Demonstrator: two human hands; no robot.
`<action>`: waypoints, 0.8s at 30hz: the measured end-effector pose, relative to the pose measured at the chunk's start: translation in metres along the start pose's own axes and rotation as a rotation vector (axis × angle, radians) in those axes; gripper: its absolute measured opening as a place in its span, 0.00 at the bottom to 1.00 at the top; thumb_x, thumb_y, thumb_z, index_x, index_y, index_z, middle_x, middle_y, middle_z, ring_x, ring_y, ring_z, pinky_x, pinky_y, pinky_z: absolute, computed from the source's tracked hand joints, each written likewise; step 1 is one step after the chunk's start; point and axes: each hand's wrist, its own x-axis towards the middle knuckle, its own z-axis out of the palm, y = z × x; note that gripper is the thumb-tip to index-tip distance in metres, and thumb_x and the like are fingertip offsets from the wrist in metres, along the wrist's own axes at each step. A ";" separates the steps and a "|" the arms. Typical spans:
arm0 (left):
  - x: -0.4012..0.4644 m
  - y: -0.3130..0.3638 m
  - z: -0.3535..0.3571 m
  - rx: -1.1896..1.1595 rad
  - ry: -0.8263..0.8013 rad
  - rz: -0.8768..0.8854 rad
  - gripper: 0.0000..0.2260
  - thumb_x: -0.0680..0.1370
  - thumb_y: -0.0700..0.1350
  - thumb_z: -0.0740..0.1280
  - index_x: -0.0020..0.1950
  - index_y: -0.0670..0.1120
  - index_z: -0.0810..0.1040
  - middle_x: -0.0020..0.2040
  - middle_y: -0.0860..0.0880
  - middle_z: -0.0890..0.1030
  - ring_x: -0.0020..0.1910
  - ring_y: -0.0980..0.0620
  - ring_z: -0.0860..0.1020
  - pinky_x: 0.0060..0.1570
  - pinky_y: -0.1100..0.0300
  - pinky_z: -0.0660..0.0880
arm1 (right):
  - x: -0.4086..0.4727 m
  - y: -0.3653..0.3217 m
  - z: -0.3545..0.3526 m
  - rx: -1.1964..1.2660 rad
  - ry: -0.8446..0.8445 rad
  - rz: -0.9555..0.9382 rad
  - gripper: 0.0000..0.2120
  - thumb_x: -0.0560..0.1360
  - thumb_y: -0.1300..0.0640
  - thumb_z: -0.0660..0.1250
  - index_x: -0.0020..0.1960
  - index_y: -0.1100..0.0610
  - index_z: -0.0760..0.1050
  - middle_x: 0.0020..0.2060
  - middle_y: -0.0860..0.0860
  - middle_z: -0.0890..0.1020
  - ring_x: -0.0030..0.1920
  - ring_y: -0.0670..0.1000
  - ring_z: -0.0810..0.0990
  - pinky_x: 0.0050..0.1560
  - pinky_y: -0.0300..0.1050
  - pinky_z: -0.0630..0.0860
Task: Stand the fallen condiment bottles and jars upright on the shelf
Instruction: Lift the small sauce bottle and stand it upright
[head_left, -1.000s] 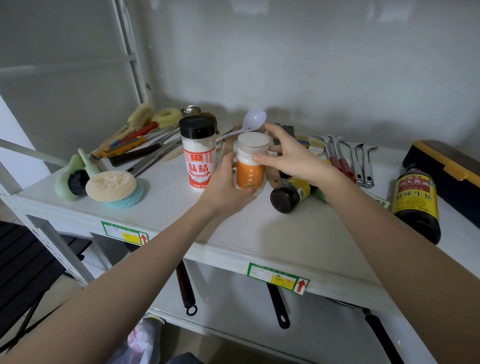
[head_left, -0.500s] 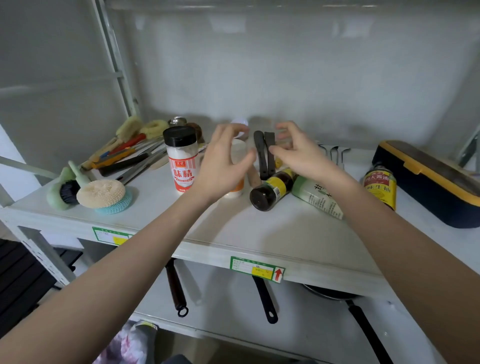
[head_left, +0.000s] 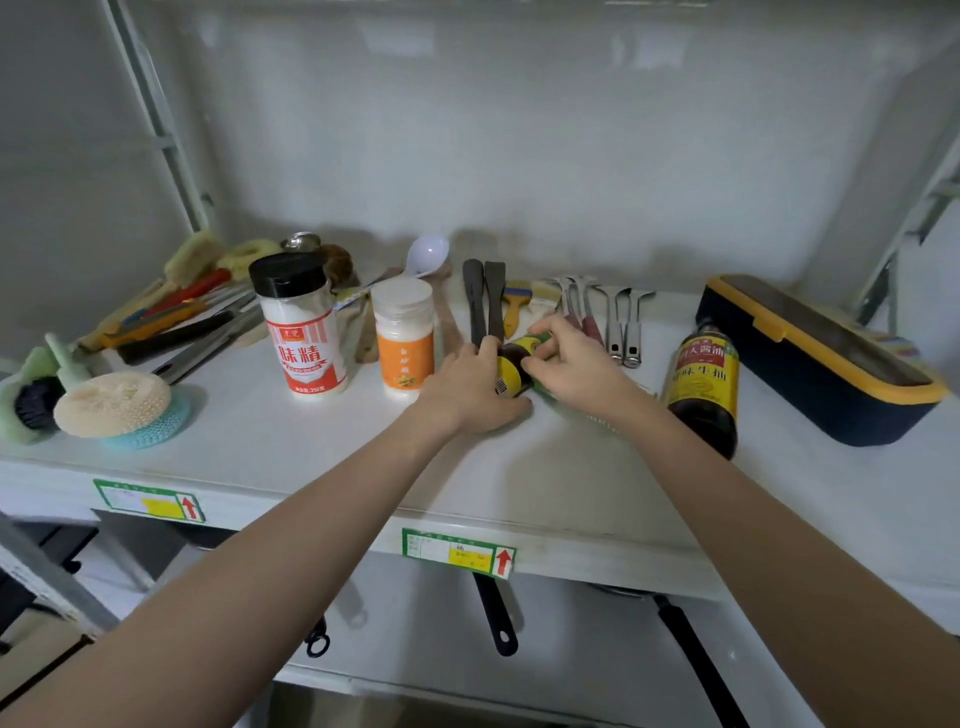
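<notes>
A small dark jar with a yellow label (head_left: 511, 366) lies on its side in the middle of the white shelf (head_left: 311, 447). My left hand (head_left: 475, 387) grips its lid end and my right hand (head_left: 569, 364) grips its body from the right. A green-labelled packet is mostly hidden under my right hand. Left of them, an orange-labelled white jar (head_left: 404, 338) and a red-and-white MSG shaker with a black cap (head_left: 301, 322) stand upright. A dark soy sauce bottle (head_left: 704, 387) lies at the right, neck pointing back.
Brushes and knives (head_left: 176, 317) lie at the back left, scrubbers (head_left: 111, 405) at the front left. Spatulas (head_left: 483, 301), a white ladle (head_left: 426, 254) and metal utensils (head_left: 621, 322) line the back. A navy box with yellow trim (head_left: 821, 358) sits far right. Pan handles hang below.
Both hands let go of the orange-labelled jar, now standing beside the shaker, and moved right and down onto the fallen dark jar. The view shifted.
</notes>
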 end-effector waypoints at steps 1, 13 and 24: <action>0.002 0.001 0.003 0.030 0.006 -0.006 0.32 0.70 0.58 0.68 0.68 0.46 0.61 0.64 0.43 0.71 0.63 0.42 0.72 0.55 0.49 0.72 | 0.001 0.000 0.002 -0.003 -0.004 -0.017 0.18 0.76 0.58 0.63 0.65 0.58 0.66 0.48 0.54 0.78 0.45 0.50 0.77 0.45 0.40 0.69; 0.008 -0.007 0.017 0.093 0.247 0.057 0.27 0.74 0.56 0.64 0.70 0.47 0.63 0.60 0.40 0.77 0.57 0.37 0.76 0.48 0.50 0.73 | 0.004 0.000 0.011 0.019 -0.002 -0.016 0.11 0.75 0.61 0.62 0.57 0.59 0.68 0.46 0.61 0.81 0.48 0.59 0.81 0.53 0.55 0.76; -0.020 -0.018 0.007 -0.699 0.242 0.114 0.20 0.76 0.51 0.66 0.64 0.49 0.65 0.49 0.52 0.77 0.44 0.53 0.78 0.47 0.57 0.75 | 0.009 -0.016 0.007 0.475 0.076 0.121 0.22 0.76 0.51 0.64 0.65 0.56 0.61 0.48 0.56 0.81 0.49 0.57 0.82 0.53 0.57 0.78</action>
